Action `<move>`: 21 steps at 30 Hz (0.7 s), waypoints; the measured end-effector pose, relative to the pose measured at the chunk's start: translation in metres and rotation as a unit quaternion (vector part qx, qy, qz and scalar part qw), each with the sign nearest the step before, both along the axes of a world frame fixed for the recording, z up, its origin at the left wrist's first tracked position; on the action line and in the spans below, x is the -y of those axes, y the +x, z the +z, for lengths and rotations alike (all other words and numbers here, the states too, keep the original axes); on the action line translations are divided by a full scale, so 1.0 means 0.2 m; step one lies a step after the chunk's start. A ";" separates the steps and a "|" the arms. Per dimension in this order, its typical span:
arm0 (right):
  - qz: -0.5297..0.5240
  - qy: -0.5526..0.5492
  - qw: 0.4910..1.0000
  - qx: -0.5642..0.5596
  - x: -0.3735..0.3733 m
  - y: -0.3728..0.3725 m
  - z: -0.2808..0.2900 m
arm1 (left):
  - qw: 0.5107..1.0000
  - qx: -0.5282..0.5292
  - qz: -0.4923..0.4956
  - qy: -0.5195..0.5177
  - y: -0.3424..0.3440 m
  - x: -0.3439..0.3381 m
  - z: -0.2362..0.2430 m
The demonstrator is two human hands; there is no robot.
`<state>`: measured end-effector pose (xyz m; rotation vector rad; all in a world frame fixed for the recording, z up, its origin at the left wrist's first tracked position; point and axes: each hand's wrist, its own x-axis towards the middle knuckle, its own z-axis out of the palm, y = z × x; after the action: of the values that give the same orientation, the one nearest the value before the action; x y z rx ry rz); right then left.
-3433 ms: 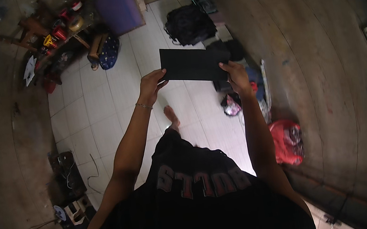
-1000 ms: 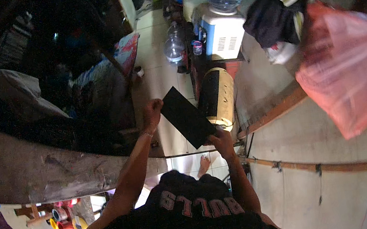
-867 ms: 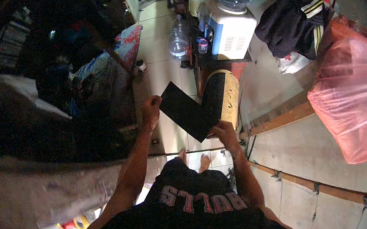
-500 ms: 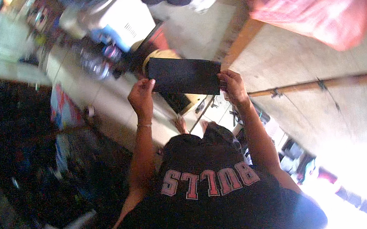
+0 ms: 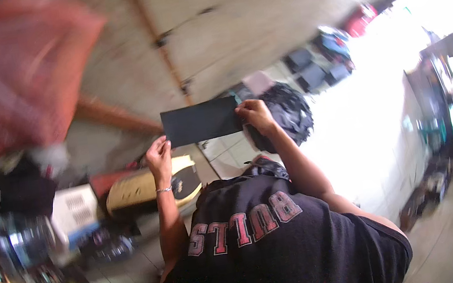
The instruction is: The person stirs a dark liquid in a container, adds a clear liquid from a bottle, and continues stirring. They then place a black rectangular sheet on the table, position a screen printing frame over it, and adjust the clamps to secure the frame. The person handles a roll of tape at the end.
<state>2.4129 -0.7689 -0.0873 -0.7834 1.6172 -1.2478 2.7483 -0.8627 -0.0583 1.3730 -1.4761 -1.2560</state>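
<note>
In the upper middle of the frame, fingers of the left hand and right hand pinch a flat, black, rectangular sheet at its ends.

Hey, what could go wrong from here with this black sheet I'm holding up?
The black sheet could slip or bend if either hold loosens, since the left grip has only its lower left corner and the right grip its right edge. Also, it hides part of what lies beyond, and the black bag past your right grip might trip you.
</note>
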 end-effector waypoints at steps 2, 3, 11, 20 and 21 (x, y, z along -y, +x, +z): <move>-0.060 0.021 0.998 0.010 -0.27 -0.30 -0.15 | 0.996 -0.030 -0.071 0.044 -0.37 -0.01 -0.13; -0.084 0.045 0.995 0.038 -0.38 -0.39 -0.11 | 0.994 -0.016 -0.098 0.044 -0.49 -0.01 -0.24; -0.364 0.084 0.928 0.004 -1.48 -1.15 -0.20 | 0.913 0.031 -0.399 0.081 -1.98 -0.38 -0.28; -0.650 0.213 0.724 -0.082 -2.42 -1.25 -0.11 | 0.839 0.047 -0.533 0.102 -2.90 -0.64 -0.44; -0.660 0.244 0.705 -0.087 -2.50 -1.27 -0.07 | 0.827 0.075 -0.551 0.083 -2.99 -0.67 -0.47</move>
<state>2.1583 -0.2694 -0.1023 0.8652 2.6121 -1.4735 2.1499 -0.7292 -0.1523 0.6284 -2.4621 -2.0095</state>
